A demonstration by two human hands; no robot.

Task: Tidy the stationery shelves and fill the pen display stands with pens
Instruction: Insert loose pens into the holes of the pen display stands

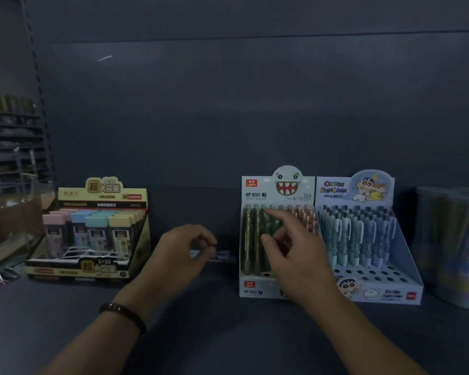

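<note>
Bluish pen (220, 256) pinched in left hand (183, 249) lies horizontal, pointing toward white stand (255, 287)

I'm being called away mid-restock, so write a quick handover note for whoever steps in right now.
Left hand: fingers curled over a bluish pen-like item; whether it is gripped is unclear.
Right hand: open, index finger reaching to the pen tops in the monster-face stand.
Done: the monster-face stand looks nearly full; the cartoon stand has its back rows filled.
Left: the cartoon stand's front holes are empty, so fill those. The lead-refill box sits at the shelf's left.
</note>
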